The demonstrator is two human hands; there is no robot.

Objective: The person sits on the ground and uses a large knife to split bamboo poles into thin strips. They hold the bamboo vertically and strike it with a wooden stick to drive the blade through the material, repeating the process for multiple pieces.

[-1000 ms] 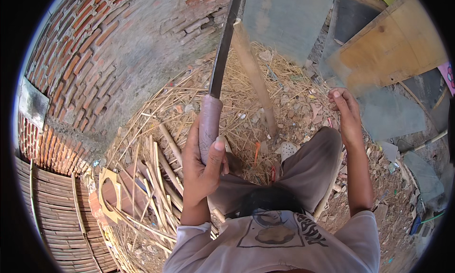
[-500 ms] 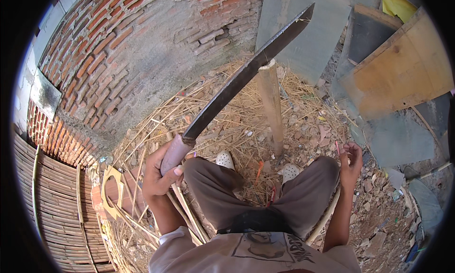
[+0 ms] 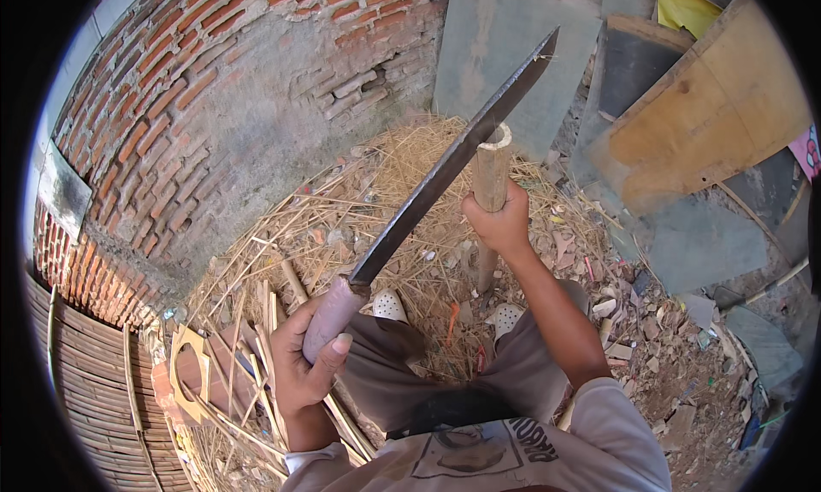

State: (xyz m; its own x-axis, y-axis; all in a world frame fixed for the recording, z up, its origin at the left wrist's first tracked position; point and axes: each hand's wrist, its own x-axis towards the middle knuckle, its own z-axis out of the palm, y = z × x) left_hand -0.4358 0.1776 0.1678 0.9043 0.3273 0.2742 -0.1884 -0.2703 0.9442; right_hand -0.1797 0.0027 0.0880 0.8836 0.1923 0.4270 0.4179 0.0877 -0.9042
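My left hand is wrapped round the pinkish handle of a machete. Its long dark blade slants up to the right, and the far part passes by the top rim of an upright bamboo pole. Whether blade and rim touch, I cannot tell. Just below that rim my right hand grips the pole, fingers closed round it. The pole's lower end stands on the littered ground between my two pale clogs.
Straw and thin split sticks cover the ground ahead. A brick wall rises at the far left, with a slatted bamboo panel below it. Flat boards and grey sheets lean at the right, beside broken rubble.
My right hand has moved from beside my right knee up and left, and has taken hold of the bamboo pole. The machete stays in my left hand at nearly the same slant.
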